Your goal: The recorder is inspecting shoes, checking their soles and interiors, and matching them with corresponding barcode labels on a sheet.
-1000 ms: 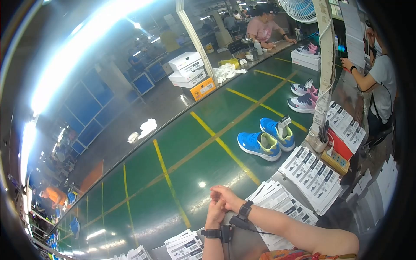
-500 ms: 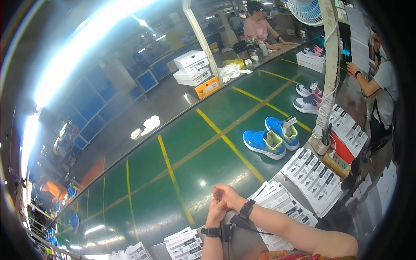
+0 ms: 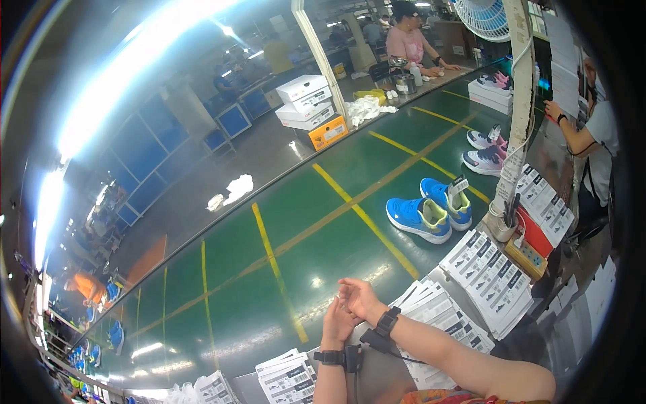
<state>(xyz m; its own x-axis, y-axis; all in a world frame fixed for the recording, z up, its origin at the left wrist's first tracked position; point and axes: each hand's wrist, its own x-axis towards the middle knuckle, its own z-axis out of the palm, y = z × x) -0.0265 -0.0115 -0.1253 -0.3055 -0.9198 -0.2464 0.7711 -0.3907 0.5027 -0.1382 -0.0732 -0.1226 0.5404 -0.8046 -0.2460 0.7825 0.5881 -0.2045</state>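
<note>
My left hand (image 3: 338, 324) and my right hand (image 3: 361, 299) are close together over the near edge of the green conveyor belt (image 3: 323, 249). Their fingers are loosely bent, and I see nothing held in either. A black band is strapped round each wrist. Up the belt to the right stands a pair of blue sneakers (image 3: 418, 219) with yellow-green lining and a white tag (image 3: 459, 184). Closest to my right forearm lies a stack of printed label sheets (image 3: 437, 322); another stack (image 3: 289, 378) is left of my left wrist.
More label sheets (image 3: 490, 283) lie beside a post (image 3: 517, 128) and a power strip (image 3: 525, 257). Pink-and-grey sneakers (image 3: 486, 160) and a white shoebox (image 3: 490, 98) are farther up the belt. Stacked shoeboxes (image 3: 306, 108) stand beyond it. Co-workers sit at the far right and far side.
My hands, touching before, have loosened and parted slightly at the fingers. The view has shifted a little, so the sneakers and boxes appear farther right. More blue shoes show at the far left.
</note>
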